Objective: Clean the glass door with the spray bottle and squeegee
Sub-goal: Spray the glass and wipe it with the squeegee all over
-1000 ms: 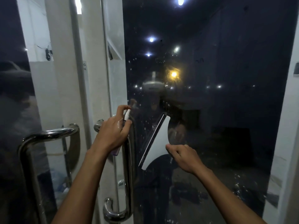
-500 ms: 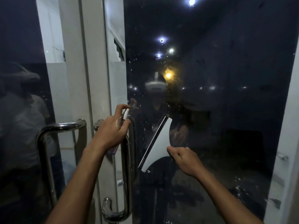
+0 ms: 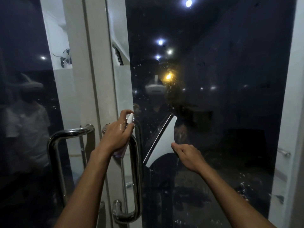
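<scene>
The dark glass door [image 3: 222, 112] fills the middle and right of the view, speckled with droplets and reflecting lights. My left hand [image 3: 117, 137] grips a small spray bottle [image 3: 130, 120] with a white top, index finger raised over the nozzle, right beside the door's left edge. My right hand [image 3: 187, 156] holds a white squeegee [image 3: 162, 140] by its handle. Its blade runs diagonally, lying against the glass just right of the door handle.
A polished steel pull handle [image 3: 135, 170] is fixed to this door under my left hand. A second steel handle [image 3: 56, 153] sits on the neighbouring door at left. A white frame post [image 3: 92, 79] divides the two doors. A pale wall edge [image 3: 289, 129] borders the right.
The view has shifted so the doors sit further right in frame. Both hands hold nearly the same poses, the squeegee staying tilted on the glass.
</scene>
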A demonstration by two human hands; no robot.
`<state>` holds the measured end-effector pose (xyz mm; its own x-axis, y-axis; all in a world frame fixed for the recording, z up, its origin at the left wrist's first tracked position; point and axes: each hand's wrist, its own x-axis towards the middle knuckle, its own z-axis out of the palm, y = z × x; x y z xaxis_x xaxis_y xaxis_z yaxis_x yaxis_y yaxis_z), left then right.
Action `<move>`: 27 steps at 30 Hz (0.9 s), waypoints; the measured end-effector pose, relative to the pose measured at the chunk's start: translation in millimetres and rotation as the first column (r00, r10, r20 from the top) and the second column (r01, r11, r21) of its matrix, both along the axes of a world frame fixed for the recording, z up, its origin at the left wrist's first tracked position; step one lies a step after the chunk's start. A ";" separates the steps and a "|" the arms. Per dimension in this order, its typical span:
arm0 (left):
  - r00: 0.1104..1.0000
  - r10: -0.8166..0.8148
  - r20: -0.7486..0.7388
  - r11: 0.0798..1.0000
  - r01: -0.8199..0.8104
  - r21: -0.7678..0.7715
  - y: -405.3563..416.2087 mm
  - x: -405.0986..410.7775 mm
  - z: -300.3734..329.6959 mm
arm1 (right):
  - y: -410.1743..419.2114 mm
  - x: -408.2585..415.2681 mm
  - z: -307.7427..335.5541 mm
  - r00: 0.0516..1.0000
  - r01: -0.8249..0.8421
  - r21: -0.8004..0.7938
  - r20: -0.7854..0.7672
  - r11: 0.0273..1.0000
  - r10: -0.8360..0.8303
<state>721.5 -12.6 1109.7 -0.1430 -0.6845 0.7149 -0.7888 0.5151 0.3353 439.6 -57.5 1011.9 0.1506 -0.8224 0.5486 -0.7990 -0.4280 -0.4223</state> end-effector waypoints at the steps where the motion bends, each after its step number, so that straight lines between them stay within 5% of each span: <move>1: 1.000 -0.002 0.009 1.000 0.002 0.002 -0.1 -0.2 0.2 | 2.3 -2.0 -2.8 1.000 0.015 0.005 0.001 1.000 -0.015; 17: 1.000 -0.003 0.028 0.992 0.006 -0.123 4.6 -3.1 -9.8 | -14.2 30.7 3.5 0.988 -0.057 -0.089 0.137 0.994 0.069; 23: 1.000 -0.020 0.004 0.994 0.020 -0.105 11.0 -6.5 -9.5 | -28.4 27.6 -29.8 0.989 -0.016 0.046 0.149 0.999 0.009; 27: 0.999 -0.025 0.021 0.988 0.028 -0.155 11.0 -8.5 -12.5 | -28.5 14.1 -95.4 0.908 0.040 0.284 0.390 0.958 -0.153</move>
<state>713.0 -1.6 1097.2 -0.1746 -0.5614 0.8090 -0.7795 0.5807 0.2348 453.8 -86.0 916.5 -0.1244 -0.9440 0.3058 -0.5665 -0.1854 -0.8029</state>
